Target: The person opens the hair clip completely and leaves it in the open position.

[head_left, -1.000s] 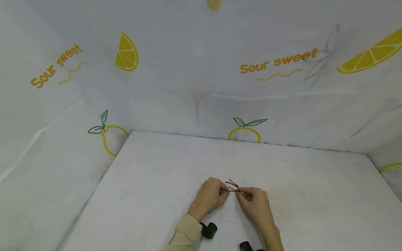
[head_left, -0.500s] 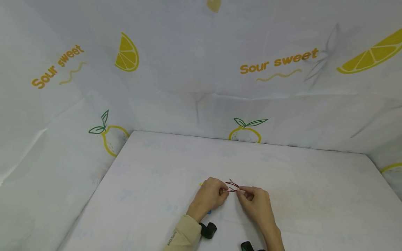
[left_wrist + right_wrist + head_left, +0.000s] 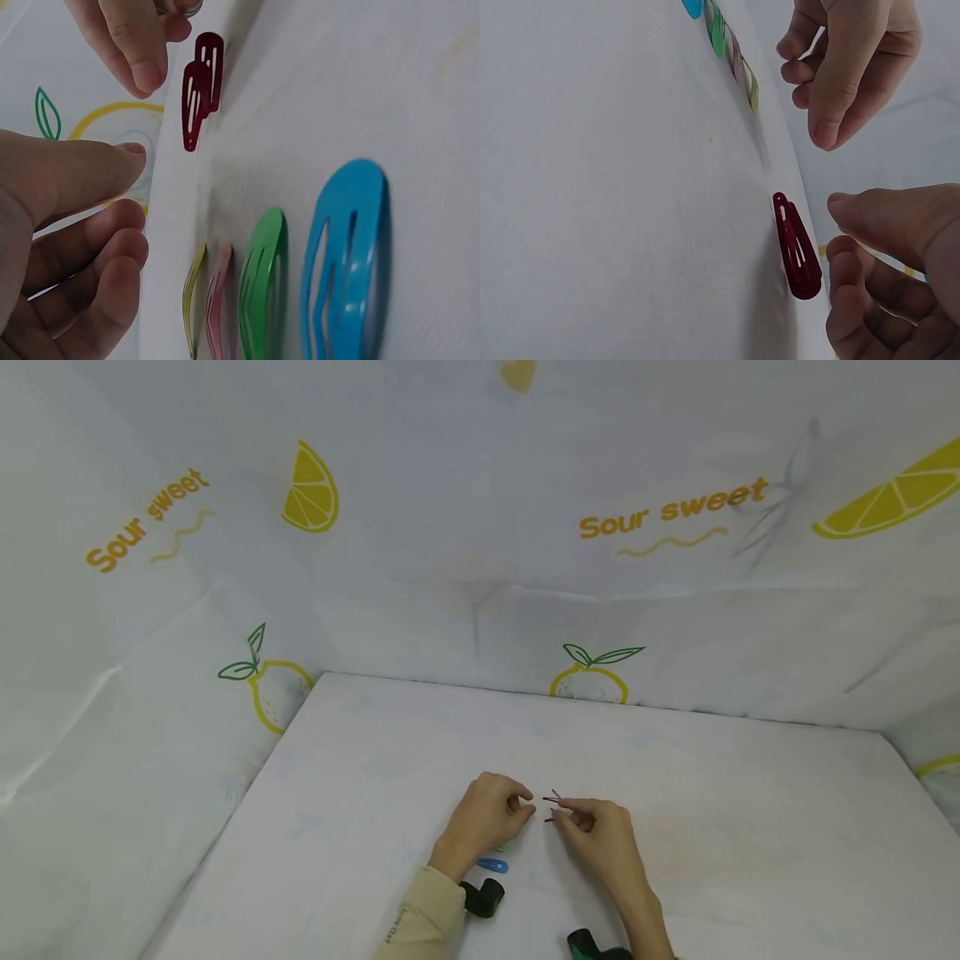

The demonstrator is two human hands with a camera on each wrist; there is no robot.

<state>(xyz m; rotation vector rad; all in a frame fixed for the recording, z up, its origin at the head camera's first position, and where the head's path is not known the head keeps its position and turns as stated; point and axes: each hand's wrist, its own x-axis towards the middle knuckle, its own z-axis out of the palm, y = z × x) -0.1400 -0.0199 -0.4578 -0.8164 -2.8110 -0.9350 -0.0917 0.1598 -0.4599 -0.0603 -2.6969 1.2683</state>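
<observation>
Two dark red snap hair clips (image 3: 192, 112) lie on the white table; in the left wrist view they partly overlap along the line of sight. My right hand (image 3: 603, 847) hovers by them, its thumb and index finger reaching over their right ends in the head view. Both wrist views show a gap between those fingertips and the clips. To their left my left hand (image 3: 483, 818) has its fingers loosely bent, thumb and index apart, holding nothing. A blue hair clip (image 3: 367, 195), a green one (image 3: 266, 240), a pink one (image 3: 216, 300) and a yellow one (image 3: 193, 281) form a row.
Two black objects (image 3: 483, 898), likely the wrist cameras, sit near the forearms. Behind the white tabletop (image 3: 750, 827) rises a white cloth wall (image 3: 450, 510) printed with lemons. The table's back edge runs along the foot of this cloth.
The left hand has drawn back leftward from the red clips, uncovering the blue clip. The right hand has shifted slightly left and now covers more of the red clips.
</observation>
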